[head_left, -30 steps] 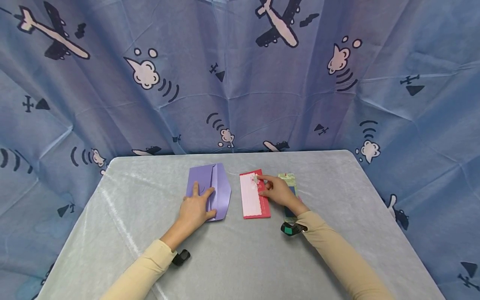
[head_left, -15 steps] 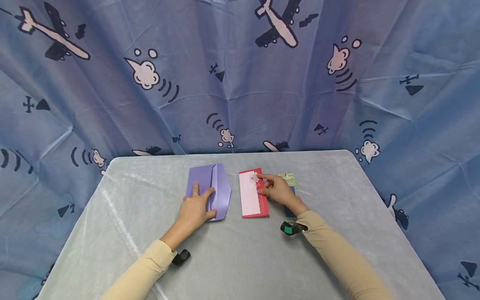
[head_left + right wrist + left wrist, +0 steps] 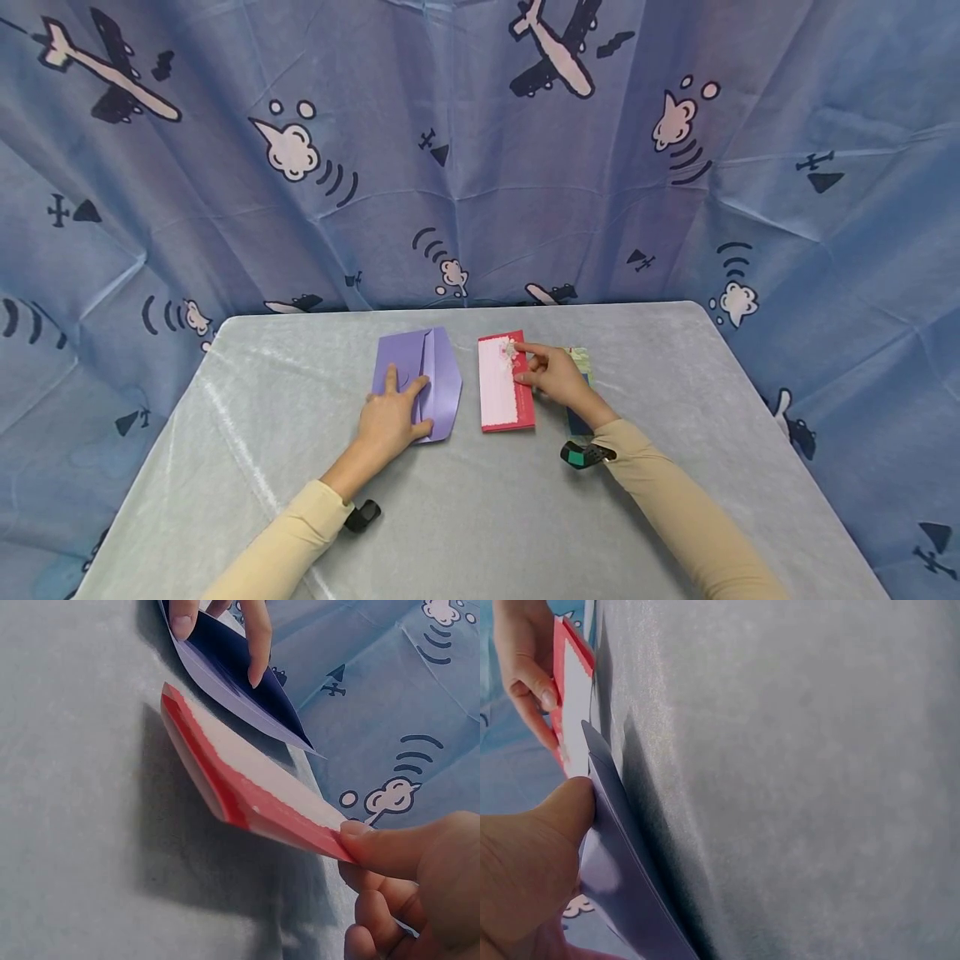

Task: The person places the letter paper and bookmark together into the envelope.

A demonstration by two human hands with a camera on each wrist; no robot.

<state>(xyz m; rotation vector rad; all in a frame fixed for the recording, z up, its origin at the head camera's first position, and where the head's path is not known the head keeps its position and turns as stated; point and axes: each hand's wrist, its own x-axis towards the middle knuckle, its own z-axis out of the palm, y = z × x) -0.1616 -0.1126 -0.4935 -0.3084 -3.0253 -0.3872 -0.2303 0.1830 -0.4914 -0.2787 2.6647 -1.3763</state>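
Observation:
A purple envelope lies left of centre in the head view, its flap side toward the right. My left hand rests on it with fingers spread; in the right wrist view its fingertips touch the envelope at its gaping mouth. To the right, my right hand pinches a red greeting card by its right edge between thumb and fingers. A pale pink panel and a small flower decoration mark the card's front. The right wrist view shows the card raised off the table, with a shadow beneath.
A green and dark-blue card or booklet lies under the right hand and wrist, partly hidden. The table has a grey cloth cover. Behind its far edge hangs a blue curtain with printed planes and clouds.
The red card and right hand have shifted slightly toward the far edge, and the card stands a little straighter. My left hand and the envelope have stayed in place.

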